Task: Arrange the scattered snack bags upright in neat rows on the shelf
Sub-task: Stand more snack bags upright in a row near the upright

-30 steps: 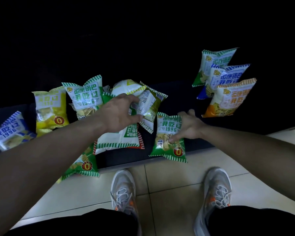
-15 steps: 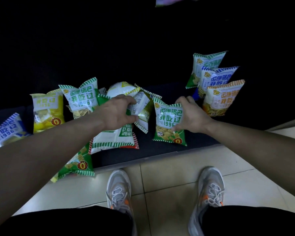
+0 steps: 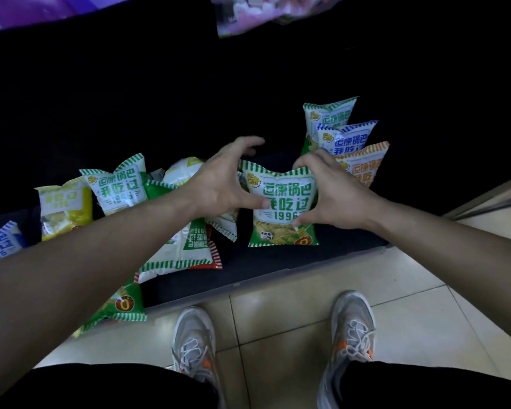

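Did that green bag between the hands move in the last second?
Yes. The green bag went back from the shelf's front edge, toward the orange bag, held by left hand and right hand.

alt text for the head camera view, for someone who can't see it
Looking down, a left hand and right hand hold a green snack bag upright between them on a dark shelf. Three bags stand in a row to its right; more bags lie scattered to its left. Grey shoes stand on the tiled floor below.
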A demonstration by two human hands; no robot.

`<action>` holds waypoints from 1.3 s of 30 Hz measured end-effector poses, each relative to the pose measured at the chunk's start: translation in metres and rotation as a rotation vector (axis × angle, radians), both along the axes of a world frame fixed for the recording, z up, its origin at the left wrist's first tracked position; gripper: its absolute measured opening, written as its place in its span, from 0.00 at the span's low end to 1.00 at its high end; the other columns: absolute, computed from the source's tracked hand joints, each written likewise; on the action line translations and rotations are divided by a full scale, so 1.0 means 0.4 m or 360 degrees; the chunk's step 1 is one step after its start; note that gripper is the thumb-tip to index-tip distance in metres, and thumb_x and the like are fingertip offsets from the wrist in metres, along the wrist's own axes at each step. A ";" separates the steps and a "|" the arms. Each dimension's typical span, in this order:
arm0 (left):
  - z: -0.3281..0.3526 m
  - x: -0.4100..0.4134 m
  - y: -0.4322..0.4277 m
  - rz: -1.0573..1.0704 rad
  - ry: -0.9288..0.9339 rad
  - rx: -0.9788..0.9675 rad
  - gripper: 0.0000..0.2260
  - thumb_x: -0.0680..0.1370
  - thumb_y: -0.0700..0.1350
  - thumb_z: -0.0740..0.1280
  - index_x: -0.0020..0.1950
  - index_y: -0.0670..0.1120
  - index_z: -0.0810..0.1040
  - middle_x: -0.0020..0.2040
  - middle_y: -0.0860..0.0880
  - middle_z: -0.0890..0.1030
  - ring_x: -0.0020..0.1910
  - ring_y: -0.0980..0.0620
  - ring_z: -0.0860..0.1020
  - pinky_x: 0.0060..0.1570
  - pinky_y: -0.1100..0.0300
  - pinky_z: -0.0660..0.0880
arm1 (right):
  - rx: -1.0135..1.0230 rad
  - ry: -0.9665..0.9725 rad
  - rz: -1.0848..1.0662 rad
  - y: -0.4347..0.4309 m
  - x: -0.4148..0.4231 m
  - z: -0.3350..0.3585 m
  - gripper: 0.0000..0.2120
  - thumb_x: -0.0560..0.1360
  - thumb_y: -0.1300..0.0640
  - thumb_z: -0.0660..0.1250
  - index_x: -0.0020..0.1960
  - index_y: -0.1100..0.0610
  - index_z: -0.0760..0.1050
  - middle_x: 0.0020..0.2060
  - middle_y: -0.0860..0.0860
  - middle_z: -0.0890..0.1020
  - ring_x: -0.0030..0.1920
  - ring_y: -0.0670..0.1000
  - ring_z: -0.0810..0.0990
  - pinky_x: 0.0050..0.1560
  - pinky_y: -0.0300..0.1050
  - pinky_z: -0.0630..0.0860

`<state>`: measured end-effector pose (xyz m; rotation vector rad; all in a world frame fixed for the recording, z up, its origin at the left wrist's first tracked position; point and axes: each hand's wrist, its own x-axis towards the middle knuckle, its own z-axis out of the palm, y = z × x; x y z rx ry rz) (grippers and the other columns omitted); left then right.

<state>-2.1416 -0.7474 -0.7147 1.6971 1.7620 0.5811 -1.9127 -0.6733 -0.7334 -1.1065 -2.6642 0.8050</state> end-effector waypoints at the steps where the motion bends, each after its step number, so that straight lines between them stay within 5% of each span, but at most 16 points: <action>1: 0.004 0.010 0.008 -0.0060 0.0043 -0.0020 0.41 0.64 0.53 0.82 0.73 0.59 0.65 0.70 0.55 0.69 0.67 0.55 0.68 0.64 0.57 0.69 | 0.0012 0.0012 0.0018 -0.007 0.008 0.010 0.43 0.59 0.48 0.84 0.65 0.48 0.63 0.57 0.42 0.61 0.58 0.45 0.68 0.52 0.44 0.72; 6: 0.002 0.076 0.032 -0.0191 0.0247 -0.0168 0.34 0.61 0.60 0.81 0.65 0.63 0.74 0.60 0.54 0.78 0.63 0.52 0.73 0.58 0.54 0.74 | 0.0015 0.0023 0.0008 -0.031 0.070 0.018 0.41 0.59 0.50 0.84 0.63 0.46 0.62 0.56 0.42 0.60 0.57 0.47 0.70 0.53 0.45 0.75; 11: -0.011 0.156 0.062 -0.0141 0.0334 -0.0134 0.31 0.64 0.57 0.80 0.64 0.57 0.76 0.52 0.52 0.80 0.54 0.54 0.76 0.48 0.58 0.74 | -0.0046 -0.0048 -0.0208 -0.015 0.167 0.015 0.49 0.64 0.45 0.81 0.74 0.45 0.53 0.66 0.49 0.59 0.61 0.53 0.73 0.59 0.50 0.75; 14: -0.038 0.205 0.081 -0.0073 0.0303 -0.0151 0.30 0.65 0.58 0.80 0.64 0.55 0.76 0.38 0.53 0.80 0.43 0.56 0.78 0.35 0.62 0.69 | -0.0153 -0.0223 -0.0459 0.004 0.253 -0.014 0.40 0.72 0.44 0.74 0.76 0.50 0.56 0.67 0.55 0.65 0.60 0.56 0.76 0.60 0.50 0.74; 19: -0.089 0.341 0.152 0.0015 0.0228 -0.0150 0.32 0.65 0.57 0.80 0.65 0.53 0.75 0.38 0.55 0.75 0.35 0.58 0.75 0.27 0.66 0.65 | -0.0485 -0.0885 -0.0435 -0.052 0.388 -0.090 0.30 0.74 0.40 0.68 0.70 0.53 0.67 0.63 0.55 0.71 0.62 0.57 0.74 0.60 0.48 0.72; 22: -0.127 0.421 0.194 0.0011 0.0216 -0.0115 0.31 0.65 0.57 0.80 0.65 0.54 0.74 0.46 0.52 0.77 0.41 0.53 0.78 0.32 0.63 0.69 | -0.0629 -0.1088 -0.0287 -0.075 0.427 -0.098 0.28 0.77 0.40 0.65 0.71 0.56 0.69 0.67 0.54 0.73 0.67 0.56 0.72 0.62 0.47 0.71; 28: -0.192 0.508 0.243 0.0000 0.0304 -0.0071 0.32 0.67 0.54 0.80 0.68 0.51 0.73 0.63 0.48 0.78 0.58 0.48 0.77 0.56 0.54 0.77 | -0.0602 -0.1030 -0.0261 -0.063 0.455 -0.137 0.26 0.78 0.40 0.63 0.70 0.55 0.71 0.66 0.52 0.75 0.67 0.56 0.73 0.63 0.50 0.72; 34: -0.232 0.519 0.233 -0.0137 0.0794 0.0005 0.30 0.71 0.63 0.71 0.70 0.54 0.69 0.64 0.48 0.74 0.62 0.44 0.73 0.50 0.49 0.75 | -0.0637 -0.1011 -0.0197 -0.058 0.466 -0.177 0.25 0.79 0.41 0.63 0.69 0.55 0.71 0.66 0.53 0.75 0.66 0.57 0.73 0.64 0.52 0.72; 39: -0.230 0.521 0.233 -0.0218 0.0964 0.0105 0.32 0.72 0.64 0.70 0.71 0.51 0.69 0.65 0.46 0.73 0.64 0.43 0.72 0.57 0.47 0.73 | -0.0650 -0.1009 -0.0164 -0.072 0.460 -0.177 0.26 0.79 0.41 0.63 0.69 0.56 0.71 0.66 0.54 0.75 0.65 0.57 0.73 0.63 0.52 0.72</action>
